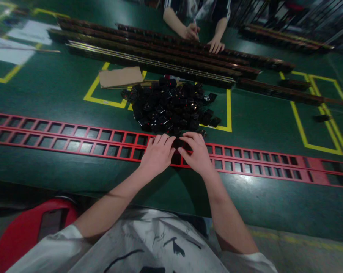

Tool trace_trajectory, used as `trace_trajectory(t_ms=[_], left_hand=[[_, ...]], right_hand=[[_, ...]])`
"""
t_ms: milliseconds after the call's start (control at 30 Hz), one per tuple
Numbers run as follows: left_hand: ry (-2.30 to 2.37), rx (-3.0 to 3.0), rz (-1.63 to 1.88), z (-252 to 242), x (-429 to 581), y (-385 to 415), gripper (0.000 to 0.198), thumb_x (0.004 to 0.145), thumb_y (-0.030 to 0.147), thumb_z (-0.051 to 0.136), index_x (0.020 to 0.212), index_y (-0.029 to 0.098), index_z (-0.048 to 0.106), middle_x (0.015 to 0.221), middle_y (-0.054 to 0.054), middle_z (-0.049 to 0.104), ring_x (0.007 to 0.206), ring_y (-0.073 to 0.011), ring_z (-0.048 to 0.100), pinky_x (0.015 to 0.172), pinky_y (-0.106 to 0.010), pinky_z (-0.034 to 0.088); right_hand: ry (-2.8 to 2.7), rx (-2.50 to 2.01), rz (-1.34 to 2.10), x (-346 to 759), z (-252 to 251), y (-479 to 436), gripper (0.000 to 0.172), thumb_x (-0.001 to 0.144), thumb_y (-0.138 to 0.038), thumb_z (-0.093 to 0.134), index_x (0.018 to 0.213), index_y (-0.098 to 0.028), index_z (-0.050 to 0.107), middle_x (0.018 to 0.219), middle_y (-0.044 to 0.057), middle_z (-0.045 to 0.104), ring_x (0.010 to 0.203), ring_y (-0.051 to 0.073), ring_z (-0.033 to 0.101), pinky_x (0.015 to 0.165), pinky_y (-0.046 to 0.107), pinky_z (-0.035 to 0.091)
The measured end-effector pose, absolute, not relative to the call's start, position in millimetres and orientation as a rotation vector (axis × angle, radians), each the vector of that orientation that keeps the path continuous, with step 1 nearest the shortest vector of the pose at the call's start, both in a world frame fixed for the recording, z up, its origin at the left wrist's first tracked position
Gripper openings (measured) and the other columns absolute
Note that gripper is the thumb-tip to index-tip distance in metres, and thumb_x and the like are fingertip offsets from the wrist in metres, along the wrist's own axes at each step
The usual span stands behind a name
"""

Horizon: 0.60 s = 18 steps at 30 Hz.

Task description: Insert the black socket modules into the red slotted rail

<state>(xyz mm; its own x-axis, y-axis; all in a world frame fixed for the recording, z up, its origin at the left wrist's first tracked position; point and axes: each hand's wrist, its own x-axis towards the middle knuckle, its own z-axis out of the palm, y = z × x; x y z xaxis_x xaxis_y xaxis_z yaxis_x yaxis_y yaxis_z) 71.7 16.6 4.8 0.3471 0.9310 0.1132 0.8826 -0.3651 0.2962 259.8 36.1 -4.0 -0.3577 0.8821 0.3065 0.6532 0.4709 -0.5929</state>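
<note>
Two long red frames (74,138) with rows of square holes lie across the green table. My left hand (158,153) and my right hand (196,151) rest on the frames side by side, fingers curled down. Between their fingertips sits a small black part (177,143), and both hands press on it. Just beyond them lies a heap of small black parts (171,106) with red dots.
Long dark rails (148,57) lie at the far side, where another person's hands (215,45) work. A piece of cardboard (120,77) lies left of the heap. Yellow tape outlines (302,131) mark the table. A red stool (32,227) stands at my lower left.
</note>
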Motion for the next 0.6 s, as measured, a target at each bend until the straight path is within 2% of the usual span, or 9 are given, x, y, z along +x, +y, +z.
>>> trace_trajectory(t_ms=[200, 600], left_hand=[[1.636, 2.434, 0.398, 5.8, 71.1, 16.4, 0.045, 0.103, 0.029, 0.046, 0.146, 0.016, 0.050, 0.126, -0.014, 0.062, 0.112, -0.0308, 0.055, 0.093, -0.047, 0.048], [1.626, 2.382, 0.471, 2.9, 70.6, 19.2, 0.038, 0.102, 0.029, 0.050, 0.138, 0.018, 0.057, 0.122, -0.012, 0.064, 0.111, -0.0299, 0.056, 0.089, -0.046, 0.050]], right_hand=[[-2.147, -1.291, 0.538, 259.1, -2.9, 37.6, 0.029, 0.090, -0.022, 0.065, 0.118, -0.020, 0.071, 0.119, 0.012, 0.070, 0.113, 0.032, 0.061, 0.099, 0.053, 0.049], [-2.065, -1.268, 0.569, 259.1, -2.5, 38.8, 0.033, 0.088, -0.022, 0.065, 0.121, -0.021, 0.069, 0.121, 0.012, 0.070, 0.114, 0.030, 0.062, 0.100, 0.053, 0.051]])
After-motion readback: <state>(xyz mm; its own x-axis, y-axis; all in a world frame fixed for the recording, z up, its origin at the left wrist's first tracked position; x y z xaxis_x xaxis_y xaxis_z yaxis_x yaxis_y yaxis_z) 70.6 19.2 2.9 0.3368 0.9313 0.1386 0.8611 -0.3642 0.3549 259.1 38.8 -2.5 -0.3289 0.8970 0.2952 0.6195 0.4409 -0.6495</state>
